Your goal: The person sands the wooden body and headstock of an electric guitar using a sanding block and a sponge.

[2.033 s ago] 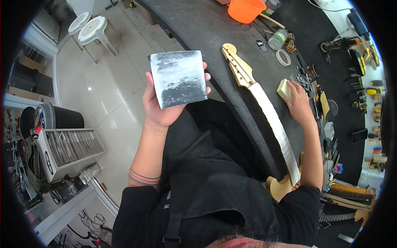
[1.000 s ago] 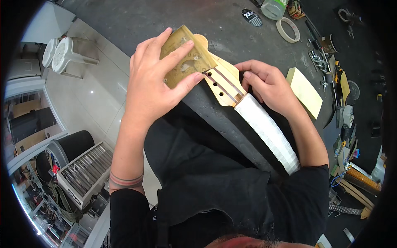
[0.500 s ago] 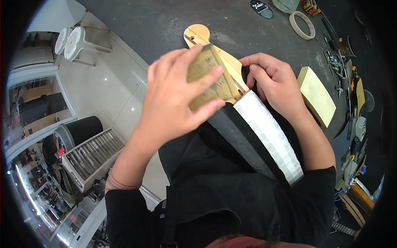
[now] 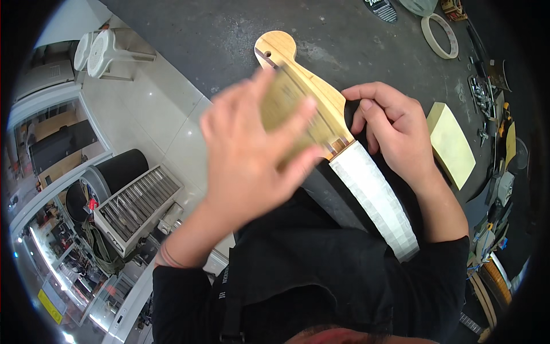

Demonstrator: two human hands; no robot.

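Observation:
My left hand (image 4: 246, 157), blurred by motion, grips a yellowish translucent square block (image 4: 289, 92), which lies over the pale wooden guitar headstock (image 4: 275, 43). My curled right hand (image 4: 401, 137) is at the headstock's right edge, thumb and forefinger close together, other fingertips partly hidden. The neck (image 4: 372, 200) runs down toward me, its face covered in white masking tape, its lower end hidden by my clothing. A pale yellow rectangular block (image 4: 451, 146) lies to the right of my right hand.
The dark workbench (image 4: 338, 46) holds a tape roll (image 4: 451, 53), metal hardware (image 4: 478, 92) and assorted tools along the right. Its edge runs diagonally at upper left. White stools (image 4: 106, 54), a bin (image 4: 123, 163) and a slotted tray (image 4: 137, 209) stand beyond it at left.
My left hand has brought the square block, turned over, onto the headstock and shifted it toward the taped neck. My right hand has left the yellow block for the headstock's edge.

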